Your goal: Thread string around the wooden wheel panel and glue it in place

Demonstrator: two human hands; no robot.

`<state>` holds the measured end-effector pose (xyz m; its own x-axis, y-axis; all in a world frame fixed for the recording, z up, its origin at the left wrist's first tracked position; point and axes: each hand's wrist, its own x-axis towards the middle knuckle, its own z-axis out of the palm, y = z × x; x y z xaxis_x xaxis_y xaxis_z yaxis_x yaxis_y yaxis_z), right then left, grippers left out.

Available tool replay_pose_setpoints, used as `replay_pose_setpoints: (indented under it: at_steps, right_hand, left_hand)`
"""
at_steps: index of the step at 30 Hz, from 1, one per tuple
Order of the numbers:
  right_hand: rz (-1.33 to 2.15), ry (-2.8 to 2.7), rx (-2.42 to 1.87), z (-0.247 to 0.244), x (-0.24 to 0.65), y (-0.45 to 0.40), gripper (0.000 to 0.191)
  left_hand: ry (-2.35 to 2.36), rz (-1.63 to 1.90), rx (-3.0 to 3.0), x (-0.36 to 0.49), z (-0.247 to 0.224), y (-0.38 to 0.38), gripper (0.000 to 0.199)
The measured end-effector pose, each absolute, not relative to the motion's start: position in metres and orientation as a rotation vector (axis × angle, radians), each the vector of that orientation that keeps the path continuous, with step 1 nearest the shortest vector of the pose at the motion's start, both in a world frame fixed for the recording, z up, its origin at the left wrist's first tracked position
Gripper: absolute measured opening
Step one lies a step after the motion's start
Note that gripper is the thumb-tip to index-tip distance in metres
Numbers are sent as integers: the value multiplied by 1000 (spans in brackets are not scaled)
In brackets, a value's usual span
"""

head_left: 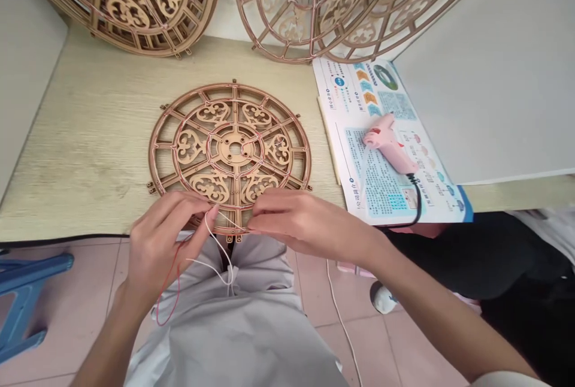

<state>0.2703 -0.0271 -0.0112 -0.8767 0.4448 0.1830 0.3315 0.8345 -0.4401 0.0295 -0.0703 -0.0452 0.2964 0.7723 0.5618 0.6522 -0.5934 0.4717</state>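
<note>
One wooden wheel (223,148), head view: lying flat at the near edge of the table (99,153), openwork scrolls between its spokes
Left hand (157,237): thumb and fingers pinched together on a white strand (214,238) at the near rim, a red strand (178,285) looping below
Right hand (296,219): fingers drawn together against the same rim; whether they hold the strand cannot be told
Glue gun (393,147): pink, black-corded, lying on a printed sheet (381,195) to the right of the wheel

The single head-worn camera looks forward and steeply down, close above the hands (296,216) and tabletop (99,123).
</note>
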Motion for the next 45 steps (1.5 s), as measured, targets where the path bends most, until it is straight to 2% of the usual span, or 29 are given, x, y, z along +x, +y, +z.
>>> replay_pose_setpoints:
  at_steps: [6, 16, 33, 39, 45]
  right_hand:
    - [492, -2822, -485, -11, 268, -22, 31]
    - [398, -2779, -506, -14, 267, -31, 30]
    - [757, -2723, -531, -15, 269, -25, 27]
    - [780, -2763, -503, -14, 266, -20, 25]
    - [1056, -2690, -666, -8, 260, -18, 28]
  left_hand:
    - [1306, 1176, 2398, 30, -46, -69, 17]
    - [1311, 1182, 2412, 28, -47, -69, 15]
    - [1281, 1191, 2438, 27, -47, -68, 17]
    - [1272, 1203, 2439, 28, -45, -68, 16]
    - [1268, 1205, 2419, 27, -46, -69, 17]
